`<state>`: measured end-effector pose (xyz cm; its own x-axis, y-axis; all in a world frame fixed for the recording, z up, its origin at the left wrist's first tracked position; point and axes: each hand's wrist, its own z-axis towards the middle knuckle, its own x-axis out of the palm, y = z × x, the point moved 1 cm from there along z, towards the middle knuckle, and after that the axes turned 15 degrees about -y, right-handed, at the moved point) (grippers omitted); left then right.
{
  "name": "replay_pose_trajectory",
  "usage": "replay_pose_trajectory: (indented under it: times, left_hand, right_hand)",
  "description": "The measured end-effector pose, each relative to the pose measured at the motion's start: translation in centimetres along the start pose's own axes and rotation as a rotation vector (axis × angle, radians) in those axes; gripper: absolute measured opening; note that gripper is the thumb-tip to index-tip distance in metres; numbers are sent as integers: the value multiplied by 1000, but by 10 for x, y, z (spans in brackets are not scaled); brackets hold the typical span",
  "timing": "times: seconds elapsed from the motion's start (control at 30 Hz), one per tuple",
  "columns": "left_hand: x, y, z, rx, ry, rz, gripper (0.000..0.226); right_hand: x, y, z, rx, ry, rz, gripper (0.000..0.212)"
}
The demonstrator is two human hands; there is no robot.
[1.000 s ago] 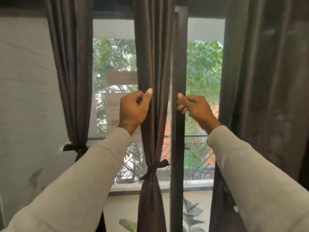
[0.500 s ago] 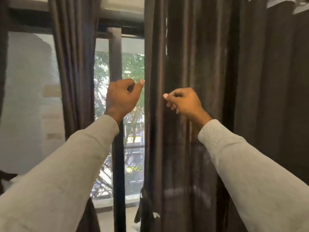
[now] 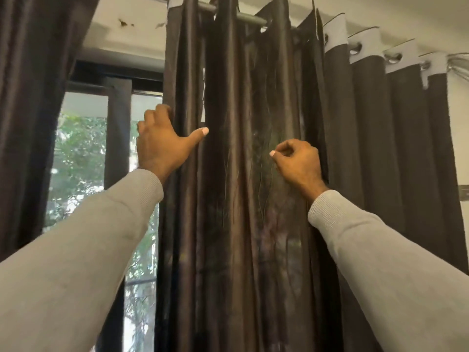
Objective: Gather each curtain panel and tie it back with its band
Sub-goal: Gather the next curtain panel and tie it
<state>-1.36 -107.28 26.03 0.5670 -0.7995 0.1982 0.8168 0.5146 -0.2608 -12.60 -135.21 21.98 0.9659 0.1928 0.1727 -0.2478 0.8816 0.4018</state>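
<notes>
While one left hand (image 3: 162,143) grips the curtain panel (image 3: 233,174) (edge), one right hand (image 3: 297,161) curled.

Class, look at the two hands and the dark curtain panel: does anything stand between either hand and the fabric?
Nothing visible does. The left hand already holds the curtain panel at its left edge; the right hand is curled directly against its folds.

Two hands (image 3: 162,146); two grey sleeves (image 3: 83,250); two dark curtain panels (image 3: 243,174); one rod (image 3: 250,20).

open window gap (image 3: 83,161) left, curtain panel (image 3: 241,186) blocking ahead
</notes>
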Motion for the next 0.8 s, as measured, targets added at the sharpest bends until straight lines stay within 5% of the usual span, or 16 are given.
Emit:
replay_pose_trajectory:
  times: [0.13,0.47,0.57,0.7,0.8]
  left_hand:
    - [33,2,33,-47,12,24,105]
    - [75,-9,95,-67,65,-94,76]
    - [90,-17,97,-92,40,-81,61]
    - [90,-16,91,-127,64,-155,51]
    - [96,-24,84,-145,88,-209,51]
  right_hand:
    - [24,-7,37,-127,-116,-215,54]
    - [65,0,137,-85,-61,-56,93]
    - [69,-16,161,-77,-123,-89,80]
    - [81,-23,164,-152,-65,-45,24]
    - [102,-20,166,-215,8,9,27]
